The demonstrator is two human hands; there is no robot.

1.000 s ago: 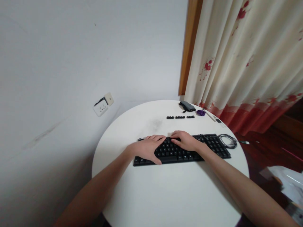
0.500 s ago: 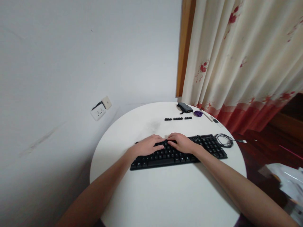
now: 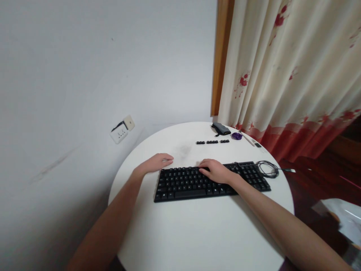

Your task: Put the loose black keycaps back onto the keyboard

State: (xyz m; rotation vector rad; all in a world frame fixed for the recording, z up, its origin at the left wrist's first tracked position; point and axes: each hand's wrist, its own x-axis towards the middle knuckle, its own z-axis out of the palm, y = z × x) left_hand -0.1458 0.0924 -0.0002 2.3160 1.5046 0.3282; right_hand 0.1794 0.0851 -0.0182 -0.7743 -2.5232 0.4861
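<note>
A black computer keyboard (image 3: 186, 183) lies flat on the round white table (image 3: 191, 229). My right hand (image 3: 216, 171) rests on its upper middle part, fingers over the top edge and thumb apart from them. Beyond the keyboard's upper left corner is my left hand (image 3: 155, 162), off the keys and over the tabletop, with its fingers stretched forward and the thumb slightly apart. Nothing shows in it. Farther back, small black keycaps (image 3: 212, 142) stand in three short rows. What lies beneath my right fingertips is hidden.
At the back right are a grey pouch (image 3: 221, 128), a purple crumpled item (image 3: 237, 136) and a thin white tool (image 3: 248, 140). A coiled black cable (image 3: 267, 169) reaches past the table's right edge. A wall socket (image 3: 119, 133) is on the left, a curtain (image 3: 259, 75) on the right.
My left hand has left the middle of the keyboard and moved left, past its upper left corner. The left keys are uncovered. My right hand has stayed in place.
</note>
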